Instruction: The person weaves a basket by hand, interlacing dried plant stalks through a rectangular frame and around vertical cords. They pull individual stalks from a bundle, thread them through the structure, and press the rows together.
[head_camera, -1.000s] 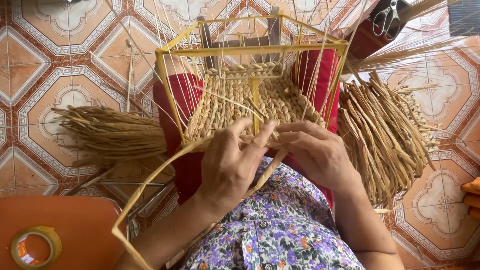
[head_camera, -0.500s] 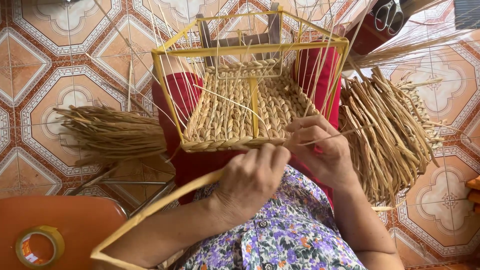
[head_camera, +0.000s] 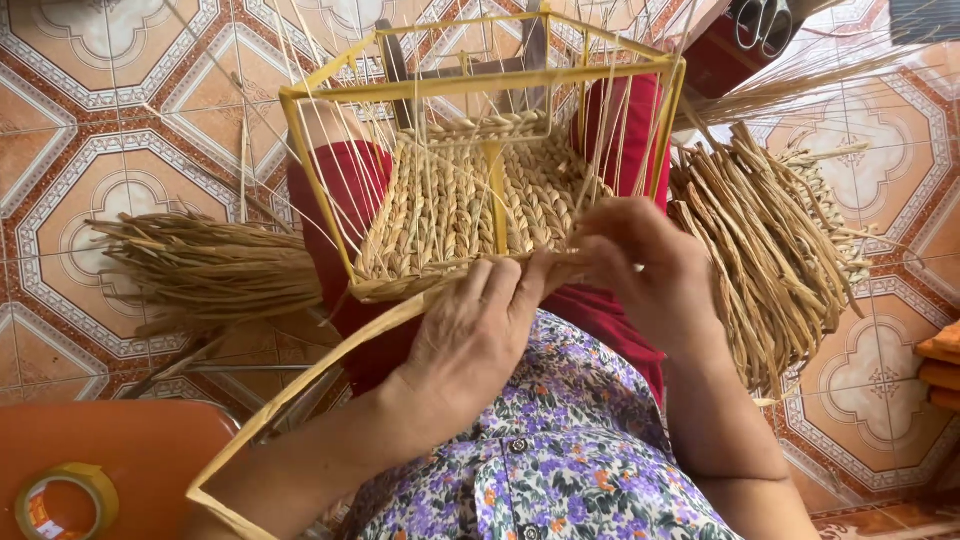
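Your left hand (head_camera: 470, 340) pinches the flat straw strand (head_camera: 300, 385) at the near edge of the woven panel (head_camera: 470, 205); fingers closed on it, thumb side toward the right hand. The strand runs down-left from that grip, bends sharply near the bottom edge of view and comes back. Your right hand (head_camera: 640, 265) sits just beside it, fingers curled at the same near rim; looks like it grips a thin strand there, but fingertips are partly hidden, so cannot tell for sure.

The panel sits inside the yellow wire frame (head_camera: 480, 80), which rests on your lap over red cloth (head_camera: 330, 190). Thin upright straw stakes (head_camera: 620, 130) rise along the frame's sides and crowd both hands, right side densest. The frame's centre bar runs straight down to where the hands meet.

Outward: a thick straw bundle (head_camera: 770, 230) lies close right, touching the frame's corner, tight room there. Another straw bundle (head_camera: 210, 265) lies left on the tiled floor (head_camera: 90, 110), near the frame. Scissors (head_camera: 762, 22) top right, well apart. Orange stool (head_camera: 130, 460) with a tape roll (head_camera: 65, 500) at lower left, near the strand's bend. Open floor far left and top left.
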